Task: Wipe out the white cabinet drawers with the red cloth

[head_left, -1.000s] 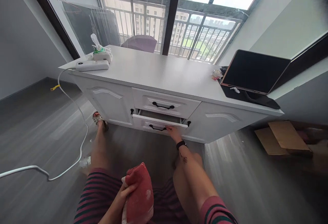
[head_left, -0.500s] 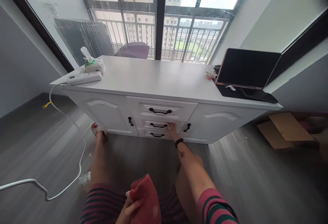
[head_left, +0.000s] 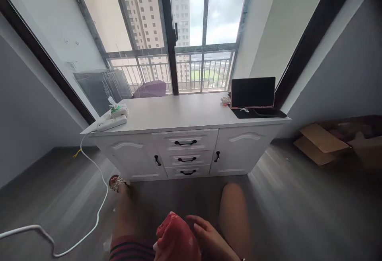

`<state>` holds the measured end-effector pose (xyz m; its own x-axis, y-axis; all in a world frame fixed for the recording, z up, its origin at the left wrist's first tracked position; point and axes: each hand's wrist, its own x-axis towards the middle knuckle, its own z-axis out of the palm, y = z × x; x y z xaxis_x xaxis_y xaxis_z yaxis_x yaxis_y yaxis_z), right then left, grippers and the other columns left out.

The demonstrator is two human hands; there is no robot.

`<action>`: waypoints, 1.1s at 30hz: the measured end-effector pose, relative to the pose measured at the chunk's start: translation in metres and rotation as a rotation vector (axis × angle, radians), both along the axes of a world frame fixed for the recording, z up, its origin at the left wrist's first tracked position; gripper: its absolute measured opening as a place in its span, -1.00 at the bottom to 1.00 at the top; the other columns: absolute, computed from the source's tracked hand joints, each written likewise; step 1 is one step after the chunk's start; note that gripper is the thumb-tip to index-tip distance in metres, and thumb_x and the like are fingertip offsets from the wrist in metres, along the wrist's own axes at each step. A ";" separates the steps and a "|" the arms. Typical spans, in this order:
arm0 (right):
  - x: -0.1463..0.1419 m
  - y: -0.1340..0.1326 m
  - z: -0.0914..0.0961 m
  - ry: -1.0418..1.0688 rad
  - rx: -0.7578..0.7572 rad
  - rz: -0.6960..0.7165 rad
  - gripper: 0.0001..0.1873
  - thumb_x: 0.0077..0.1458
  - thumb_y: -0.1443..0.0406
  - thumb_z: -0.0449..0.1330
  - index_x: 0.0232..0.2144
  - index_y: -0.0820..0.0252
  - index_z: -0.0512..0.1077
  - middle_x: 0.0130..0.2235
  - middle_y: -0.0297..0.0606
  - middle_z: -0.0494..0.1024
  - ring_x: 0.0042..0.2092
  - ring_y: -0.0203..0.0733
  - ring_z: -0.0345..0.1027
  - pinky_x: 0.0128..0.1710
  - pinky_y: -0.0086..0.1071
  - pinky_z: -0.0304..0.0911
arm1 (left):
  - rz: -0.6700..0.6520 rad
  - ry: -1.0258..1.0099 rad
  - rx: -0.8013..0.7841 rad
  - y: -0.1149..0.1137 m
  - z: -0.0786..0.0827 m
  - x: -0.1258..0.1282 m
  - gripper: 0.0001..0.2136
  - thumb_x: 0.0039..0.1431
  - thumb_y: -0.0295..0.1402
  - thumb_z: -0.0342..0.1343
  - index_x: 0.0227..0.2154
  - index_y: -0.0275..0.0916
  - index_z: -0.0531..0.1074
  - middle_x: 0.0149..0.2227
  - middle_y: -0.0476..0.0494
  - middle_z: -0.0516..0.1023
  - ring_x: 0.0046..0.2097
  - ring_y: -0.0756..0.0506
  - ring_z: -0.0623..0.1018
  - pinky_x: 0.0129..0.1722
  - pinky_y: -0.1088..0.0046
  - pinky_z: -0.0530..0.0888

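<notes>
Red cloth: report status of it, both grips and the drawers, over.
Left grip on red cloth, mostly hidden by it. Right grip beside it, contact unclear. All three drawers closed. Right knee close by.

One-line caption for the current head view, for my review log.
Left hand holding a red cloth, right hand beside it, before a white cabinet with three closed drawers.

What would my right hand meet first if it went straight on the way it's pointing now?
Probably the red cloth: your right hand points leftward and slightly up in the picture, its fingertips close beside that cloth. Depth is unclear, so it might pass just beyond the cloth instead.
</notes>
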<state>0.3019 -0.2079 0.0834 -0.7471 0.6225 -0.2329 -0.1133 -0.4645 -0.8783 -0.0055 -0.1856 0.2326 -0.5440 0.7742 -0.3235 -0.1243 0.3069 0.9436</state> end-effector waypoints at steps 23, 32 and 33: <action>0.003 -0.028 0.122 -0.260 0.348 0.034 -0.65 -0.12 0.38 0.16 -0.25 0.19 0.62 -0.35 -0.35 0.58 -0.30 -0.21 0.36 -0.33 -0.46 0.21 | -0.289 -0.052 0.066 -0.147 -0.056 0.107 -0.29 -0.41 -0.11 0.47 -0.07 -0.23 0.49 -0.05 -0.29 0.61 0.00 -0.39 0.55 0.05 0.20 0.46; 0.009 -0.013 0.131 -0.287 0.359 0.084 -0.71 -0.03 0.33 0.21 -0.23 0.14 0.63 -0.32 -0.35 0.61 -0.24 -0.11 0.45 -0.26 -0.38 0.31 | -0.651 0.153 0.102 -0.123 -0.005 0.101 -0.66 0.02 -0.15 0.23 -0.21 -0.25 0.63 -0.26 -0.21 0.65 -0.18 -0.27 0.58 -0.12 0.29 0.51; 0.010 -0.009 0.129 -0.302 0.379 0.057 -0.69 -0.02 0.30 0.24 -0.18 0.11 0.63 -0.24 -0.32 0.63 -0.17 -0.06 0.47 -0.17 -0.33 0.34 | -0.647 0.160 0.113 -0.120 0.000 0.100 -0.67 0.05 -0.12 0.20 -0.25 -0.25 0.64 -0.31 -0.19 0.65 -0.22 -0.26 0.58 -0.16 0.30 0.52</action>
